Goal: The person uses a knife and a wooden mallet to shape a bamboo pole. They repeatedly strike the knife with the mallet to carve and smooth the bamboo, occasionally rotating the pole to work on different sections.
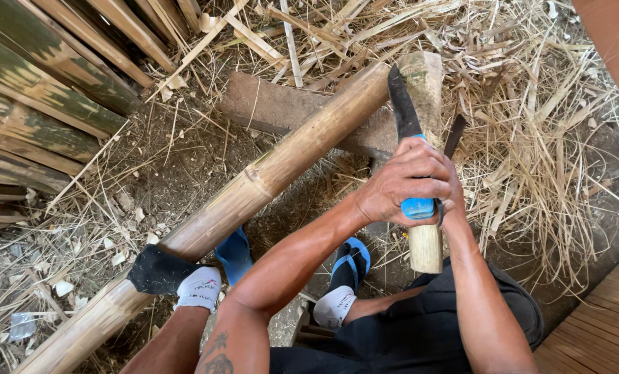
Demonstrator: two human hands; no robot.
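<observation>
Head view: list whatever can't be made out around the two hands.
- Right hand: mostly hidden behind the left hand, so its grip cannot be told.
- Knife: its blue handle is largely covered by the left hand.
- Pale wooden post: the middle is hidden by both hands.
- Bamboo pole: the lower end is cut off by the bottom edge.

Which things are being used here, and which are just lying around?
In use: dark curved knife with blue handle, gripped by the left hand; pale short bamboo piece against the blade; long tan bamboo pole under a socked foot.
Lying about: dry straw-coloured bamboo shavings; green split bamboo slats.
</observation>
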